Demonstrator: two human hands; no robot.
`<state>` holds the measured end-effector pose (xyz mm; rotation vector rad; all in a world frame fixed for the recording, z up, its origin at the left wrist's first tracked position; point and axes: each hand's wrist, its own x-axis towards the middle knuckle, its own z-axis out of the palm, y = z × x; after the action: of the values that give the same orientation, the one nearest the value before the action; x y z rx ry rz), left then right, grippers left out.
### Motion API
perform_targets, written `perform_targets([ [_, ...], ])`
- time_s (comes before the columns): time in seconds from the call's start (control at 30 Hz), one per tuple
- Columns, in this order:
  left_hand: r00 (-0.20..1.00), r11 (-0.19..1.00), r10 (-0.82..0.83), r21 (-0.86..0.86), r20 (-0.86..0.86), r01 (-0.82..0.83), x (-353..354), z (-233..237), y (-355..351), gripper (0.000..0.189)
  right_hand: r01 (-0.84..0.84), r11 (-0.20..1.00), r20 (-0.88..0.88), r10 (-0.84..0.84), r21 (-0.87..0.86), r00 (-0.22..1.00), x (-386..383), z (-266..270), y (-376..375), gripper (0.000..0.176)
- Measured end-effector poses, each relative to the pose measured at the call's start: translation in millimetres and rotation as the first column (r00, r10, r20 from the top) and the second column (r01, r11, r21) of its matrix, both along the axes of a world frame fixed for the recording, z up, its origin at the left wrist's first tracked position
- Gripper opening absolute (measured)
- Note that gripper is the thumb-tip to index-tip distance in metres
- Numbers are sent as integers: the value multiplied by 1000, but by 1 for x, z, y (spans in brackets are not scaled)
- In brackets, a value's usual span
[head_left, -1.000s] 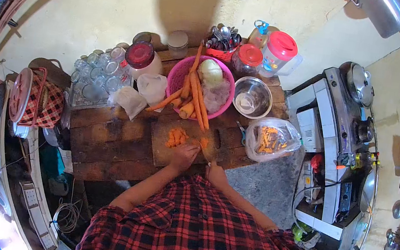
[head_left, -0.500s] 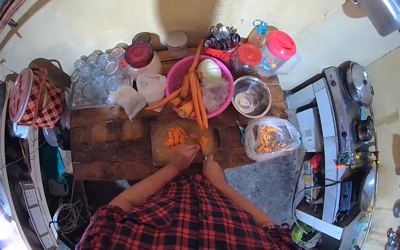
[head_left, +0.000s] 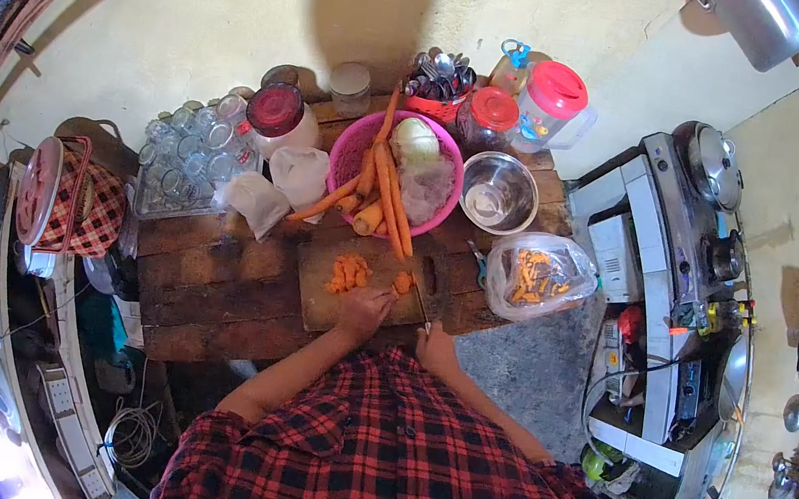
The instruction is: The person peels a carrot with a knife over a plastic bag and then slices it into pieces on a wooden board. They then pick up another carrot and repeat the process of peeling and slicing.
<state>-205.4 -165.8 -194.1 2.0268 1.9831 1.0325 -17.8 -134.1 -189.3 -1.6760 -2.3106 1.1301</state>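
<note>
Hands [head_left: 364,311] and knife [head_left: 421,303] at cutting board [head_left: 317,304] edge

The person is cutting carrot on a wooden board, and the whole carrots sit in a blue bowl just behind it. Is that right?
Not quite. The head view shows that the bowl holding the whole carrots is pink, not blue. The rest stands: the right hand holds a knife over the wooden board, which has cut carrot on it.

The carrot pieces [head_left: 348,271] are orange, on a brown wooden cutting board [head_left: 321,308] and a darker brown counter [head_left: 214,276]. The whole carrots [head_left: 389,193] are orange in a pink basin [head_left: 347,147], and the jars [head_left: 274,112] have red lids. The shirt [head_left: 393,451] is red-and-black plaid.
</note>
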Motion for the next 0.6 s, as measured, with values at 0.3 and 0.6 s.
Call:
perform_targets([
  [0.3, 1000, 999, -10, -37, -2, 10, -1, 3, -1, 15, -79, 997, -180, 81, 18, 980, -30, 5, 23, 29],
  [0.6, 997, 999, -3, -34, 83, 6, 1, -3, -1, 15, -105, 994, -68, 106, 22, 992, -15, 7, 28, 35],
])
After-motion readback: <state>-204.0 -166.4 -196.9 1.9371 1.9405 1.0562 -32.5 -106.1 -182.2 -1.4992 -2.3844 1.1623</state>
